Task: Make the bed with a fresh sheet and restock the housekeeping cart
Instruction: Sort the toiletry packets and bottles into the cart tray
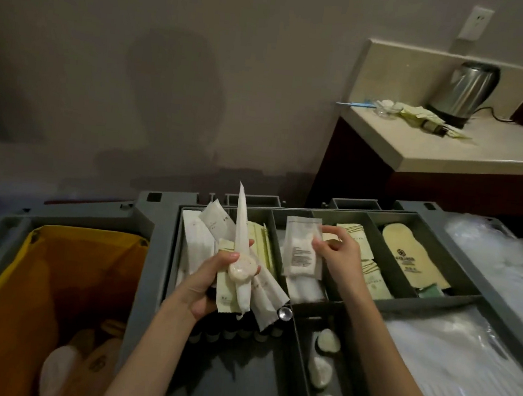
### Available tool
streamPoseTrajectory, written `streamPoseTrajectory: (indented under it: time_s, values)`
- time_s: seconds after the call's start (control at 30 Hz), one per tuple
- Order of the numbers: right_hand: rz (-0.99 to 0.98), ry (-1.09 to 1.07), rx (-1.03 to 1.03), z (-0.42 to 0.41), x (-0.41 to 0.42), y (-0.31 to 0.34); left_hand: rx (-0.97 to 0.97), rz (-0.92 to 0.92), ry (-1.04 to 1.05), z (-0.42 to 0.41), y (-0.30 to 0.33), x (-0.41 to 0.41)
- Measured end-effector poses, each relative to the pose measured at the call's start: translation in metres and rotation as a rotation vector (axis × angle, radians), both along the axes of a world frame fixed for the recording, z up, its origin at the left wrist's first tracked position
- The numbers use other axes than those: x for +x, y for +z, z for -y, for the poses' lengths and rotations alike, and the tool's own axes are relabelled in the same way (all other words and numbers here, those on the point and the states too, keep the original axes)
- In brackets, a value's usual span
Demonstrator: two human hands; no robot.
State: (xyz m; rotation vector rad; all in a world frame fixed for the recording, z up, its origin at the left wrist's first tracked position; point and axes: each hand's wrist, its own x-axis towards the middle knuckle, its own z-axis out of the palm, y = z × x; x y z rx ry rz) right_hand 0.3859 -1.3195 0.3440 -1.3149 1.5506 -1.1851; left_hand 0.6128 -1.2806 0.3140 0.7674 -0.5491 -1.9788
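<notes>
I stand over the grey housekeeping cart tray (454, 307), which is split into compartments. My left hand (210, 282) grips a bundle of white and pale green amenity packets (245, 289), with one long white sachet sticking straight up. My right hand (339, 253) pinches the right edge of a clear flat packet (301, 249) with white contents and holds it above a middle compartment. Pale green sachets (371, 272) and a beige slipper (408, 253) fill the compartments to the right.
A yellow waste bag (39, 272) hangs in the cart's left bay, with beige items at its bottom. Round wrapped soaps (320, 369) lie in a near slot, and clear plastic bags (461, 360) at the right. A counter (450, 152) beyond carries a steel kettle (465, 89) and loose packets.
</notes>
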Motion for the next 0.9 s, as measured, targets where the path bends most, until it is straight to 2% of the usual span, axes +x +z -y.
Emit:
streamPoseTrajectory:
  time_s: [0.07, 0.2, 0.3, 0.47, 0.53, 0.6, 0.73, 0.9]
  values:
    - [-0.109, -0.014, 0.018, 0.012, -0.019, -0.008, 0.006, -0.01, 0.003, 0.006, 0.002, -0.011]
    - [-0.283, 0.09, 0.08, 0.024, -0.023, -0.025, 0.023, -0.021, 0.028, 0.014, 0.005, -0.027]
    - [-0.215, 0.185, 0.045, 0.02, -0.009, -0.025, 0.034, -0.006, 0.061, 0.014, 0.006, -0.029]
    - [-0.117, 0.54, 0.059, 0.006, 0.028, -0.007, 0.056, 0.072, 0.121, 0.008, 0.012, -0.021]
    - [-0.078, 0.621, 0.081, 0.004, 0.042, 0.0, 0.056, 0.112, 0.16, 0.004, 0.014, -0.01]
    - [-0.023, 0.656, 0.092, 0.003, 0.056, 0.004, 0.054, 0.124, 0.2, -0.001, 0.013, 0.005]
    - [-0.054, 0.699, 0.065, -0.005, 0.087, -0.003, 0.04, 0.138, 0.255, -0.01, 0.014, 0.035]
    - [-0.025, 0.518, 0.035, -0.005, 0.108, -0.016, 0.065, 0.146, 0.35, -0.019, 0.019, 0.077]
